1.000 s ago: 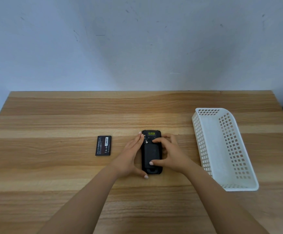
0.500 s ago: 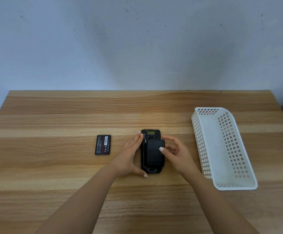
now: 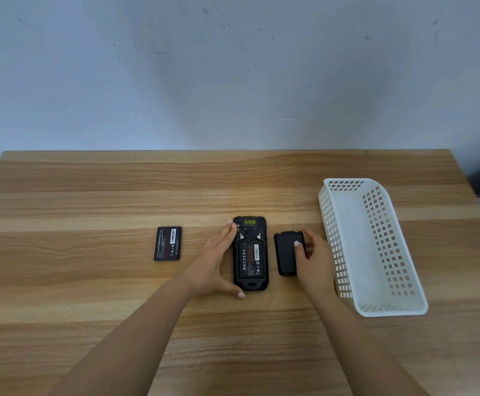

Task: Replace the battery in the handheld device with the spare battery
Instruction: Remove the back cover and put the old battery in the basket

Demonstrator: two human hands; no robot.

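Note:
The black handheld device (image 3: 250, 281) lies face down at the table's middle with its back open. A battery (image 3: 251, 260) with a label sits in the bay. My left hand (image 3: 214, 264) rests against the device's left side, thumb at its lower corner. The black battery cover (image 3: 286, 252) lies on the table just right of the device, and my right hand (image 3: 313, 254) holds it by its right edge. The spare battery (image 3: 168, 243) lies flat on the table to the left, apart from both hands.
A white perforated plastic basket (image 3: 376, 308) stands on the right side of the wooden table (image 3: 90, 295), close to my right hand. A pale wall rises behind the table's far edge.
My right hand lifted the cover off the device's back and carried it to the right, down onto the table. The battery in the bay is now exposed. My left hand stayed in place.

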